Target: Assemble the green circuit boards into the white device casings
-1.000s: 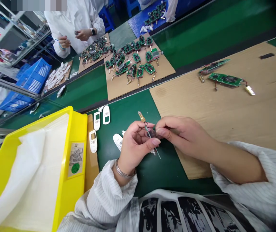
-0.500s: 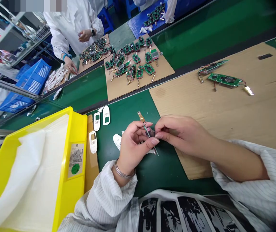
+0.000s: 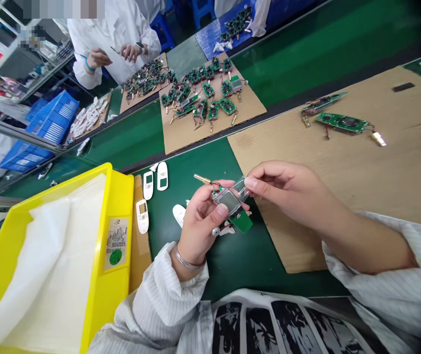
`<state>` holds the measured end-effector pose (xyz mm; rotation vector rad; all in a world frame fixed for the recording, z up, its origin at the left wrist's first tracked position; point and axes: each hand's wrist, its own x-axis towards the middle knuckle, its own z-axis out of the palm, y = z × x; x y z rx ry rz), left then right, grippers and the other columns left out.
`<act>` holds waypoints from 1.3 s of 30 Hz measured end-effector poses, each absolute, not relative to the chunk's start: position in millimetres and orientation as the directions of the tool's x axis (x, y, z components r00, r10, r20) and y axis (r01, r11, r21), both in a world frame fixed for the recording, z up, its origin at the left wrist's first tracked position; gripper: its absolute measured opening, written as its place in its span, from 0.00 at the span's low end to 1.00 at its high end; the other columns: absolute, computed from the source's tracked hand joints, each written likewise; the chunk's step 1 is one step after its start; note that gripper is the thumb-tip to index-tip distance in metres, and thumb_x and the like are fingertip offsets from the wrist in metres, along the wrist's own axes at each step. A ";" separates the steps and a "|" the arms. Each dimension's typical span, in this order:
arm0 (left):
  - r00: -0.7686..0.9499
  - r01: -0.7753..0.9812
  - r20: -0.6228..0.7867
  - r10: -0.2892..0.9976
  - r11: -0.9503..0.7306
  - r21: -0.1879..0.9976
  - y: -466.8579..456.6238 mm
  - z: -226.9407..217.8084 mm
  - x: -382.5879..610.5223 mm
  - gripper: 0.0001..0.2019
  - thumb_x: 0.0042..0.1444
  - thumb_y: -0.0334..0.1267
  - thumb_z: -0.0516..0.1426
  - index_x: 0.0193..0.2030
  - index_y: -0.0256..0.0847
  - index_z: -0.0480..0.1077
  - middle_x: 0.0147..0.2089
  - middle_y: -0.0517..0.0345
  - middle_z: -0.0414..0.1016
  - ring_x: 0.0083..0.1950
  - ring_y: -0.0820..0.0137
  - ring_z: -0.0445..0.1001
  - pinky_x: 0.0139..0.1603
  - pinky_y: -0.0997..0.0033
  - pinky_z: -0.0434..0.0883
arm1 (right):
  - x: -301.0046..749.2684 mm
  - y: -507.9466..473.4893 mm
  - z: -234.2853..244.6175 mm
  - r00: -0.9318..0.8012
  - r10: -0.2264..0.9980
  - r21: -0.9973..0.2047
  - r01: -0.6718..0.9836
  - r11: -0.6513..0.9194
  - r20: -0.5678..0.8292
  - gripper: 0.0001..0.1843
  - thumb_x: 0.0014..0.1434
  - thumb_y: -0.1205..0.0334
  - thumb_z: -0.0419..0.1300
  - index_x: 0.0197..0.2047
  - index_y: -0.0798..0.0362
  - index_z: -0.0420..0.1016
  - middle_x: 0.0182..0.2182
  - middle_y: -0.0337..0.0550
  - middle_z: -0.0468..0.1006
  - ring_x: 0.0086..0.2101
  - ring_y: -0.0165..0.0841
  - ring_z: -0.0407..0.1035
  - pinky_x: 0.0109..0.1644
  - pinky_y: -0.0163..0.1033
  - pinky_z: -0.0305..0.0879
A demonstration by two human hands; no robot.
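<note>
My left hand (image 3: 203,221) is shut on a small green circuit board (image 3: 241,220) with a small grey LCD screen (image 3: 228,200) on it. My thumb rests against the screen's lower edge. A gold pin (image 3: 203,179) on a thin wire sticks out to the left above my fingers. My right hand (image 3: 280,189) pinches a clear plastic piece (image 3: 241,187) between thumb and forefinger, right next to the top of the screen. Below the board, a small metal part on red wire (image 3: 215,231) hangs close to my left palm.
White plastic casings (image 3: 162,175) lie on the green bench mat (image 3: 191,157), beside a yellow tray (image 3: 110,231) lined with white sheet. Cardboard sheets (image 3: 210,137) hold several circuit boards. A co-worker in a white coat (image 3: 103,44) handles something beyond them. Blue crates (image 3: 51,120) stand at the far left.
The board now shows its screen face-up, with the gold pin pointing left. My right hand has lifted slightly, holding the clear piece. The co-worker's hands have risen from the boards.
</note>
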<state>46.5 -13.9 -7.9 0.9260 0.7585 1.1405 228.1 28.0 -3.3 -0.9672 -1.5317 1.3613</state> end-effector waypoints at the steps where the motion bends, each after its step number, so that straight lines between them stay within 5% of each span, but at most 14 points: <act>1: 0.257 -0.417 -0.040 0.966 0.148 0.897 -13.5 -8.1 46.5 0.15 0.57 0.40 0.61 0.52 0.43 0.72 0.44 0.55 0.73 0.40 0.68 0.78 0.42 0.66 0.78 | 227.2 28.4 -3.6 -0.355 0.933 -0.998 -0.020 0.058 0.062 0.10 0.61 0.57 0.63 0.32 0.53 0.75 0.27 0.37 0.77 0.29 0.29 0.71 0.33 0.32 0.67; 6: 0.243 -0.404 -0.031 0.970 0.130 0.905 -12.3 -8.9 47.6 0.14 0.58 0.39 0.61 0.51 0.43 0.73 0.42 0.55 0.74 0.39 0.68 0.77 0.39 0.70 0.76 | 224.7 28.8 -4.2 -0.371 0.928 -0.999 -0.041 0.002 0.017 0.10 0.63 0.56 0.60 0.33 0.52 0.77 0.31 0.39 0.79 0.32 0.28 0.72 0.37 0.31 0.68; 13: 0.296 -0.419 -0.021 0.955 0.150 0.896 -12.5 -11.1 48.8 0.15 0.59 0.40 0.60 0.53 0.44 0.72 0.39 0.54 0.73 0.39 0.68 0.76 0.40 0.69 0.76 | 221.9 27.7 -3.6 -0.285 0.955 -0.986 -0.110 -0.122 -0.086 0.14 0.53 0.51 0.68 0.27 0.53 0.78 0.25 0.40 0.77 0.27 0.29 0.69 0.33 0.34 0.67; 20: 0.233 -0.540 0.082 0.969 0.059 0.840 -10.8 -5.2 41.4 0.15 0.53 0.44 0.64 0.47 0.45 0.73 0.44 0.57 0.66 0.32 0.74 0.73 0.29 0.73 0.74 | 237.3 48.6 -12.1 0.059 0.988 -0.951 -0.283 -0.122 -0.144 0.12 0.56 0.57 0.66 0.26 0.54 0.73 0.26 0.39 0.71 0.24 0.24 0.63 0.25 0.31 0.59; 24: 0.096 -0.442 -0.205 0.974 0.226 0.868 -7.0 -10.7 43.4 0.14 0.58 0.44 0.60 0.49 0.41 0.72 0.38 0.58 0.69 0.35 0.73 0.75 0.36 0.75 0.74 | 229.9 35.5 -10.2 0.015 0.986 -0.975 0.149 0.165 0.169 0.10 0.65 0.61 0.56 0.35 0.52 0.76 0.29 0.42 0.77 0.28 0.30 0.70 0.31 0.36 0.66; 26: 0.010 -0.425 -0.268 0.963 0.246 0.871 -6.4 -13.2 47.7 0.14 0.59 0.43 0.60 0.49 0.39 0.71 0.35 0.59 0.69 0.34 0.75 0.75 0.36 0.77 0.73 | 223.5 21.9 -7.3 -0.120 0.864 -0.777 0.391 0.494 0.488 0.09 0.66 0.65 0.54 0.36 0.53 0.75 0.32 0.43 0.79 0.34 0.34 0.72 0.39 0.40 0.69; 29: -0.094 -0.401 -0.293 0.951 0.233 0.886 -7.8 -12.0 56.5 0.15 0.56 0.42 0.62 0.48 0.38 0.71 0.33 0.60 0.70 0.30 0.78 0.72 0.31 0.81 0.70 | 214.9 3.4 -3.7 -0.386 0.519 -0.351 0.427 0.833 0.763 0.06 0.63 0.70 0.56 0.40 0.54 0.75 0.37 0.45 0.80 0.38 0.36 0.72 0.44 0.44 0.70; 33: -0.109 -0.403 -0.392 0.913 0.320 0.857 -11.3 -6.0 66.4 0.19 0.53 0.46 0.64 0.48 0.40 0.69 0.31 0.60 0.71 0.31 0.75 0.73 0.32 0.77 0.70 | 202.0 -10.7 -5.4 -0.446 0.264 -0.125 0.317 0.940 0.855 0.07 0.60 0.70 0.59 0.42 0.58 0.77 0.39 0.45 0.81 0.40 0.36 0.71 0.43 0.45 0.71; 39: -0.155 -0.463 -0.457 0.876 0.344 0.817 -13.6 4.2 67.8 0.22 0.51 0.51 0.65 0.49 0.43 0.69 0.33 0.60 0.72 0.30 0.75 0.73 0.33 0.75 0.71 | 188.9 -18.1 -17.0 -0.488 0.285 -0.143 0.308 0.941 0.825 0.09 0.62 0.68 0.59 0.45 0.53 0.78 0.44 0.39 0.80 0.45 0.32 0.69 0.50 0.43 0.68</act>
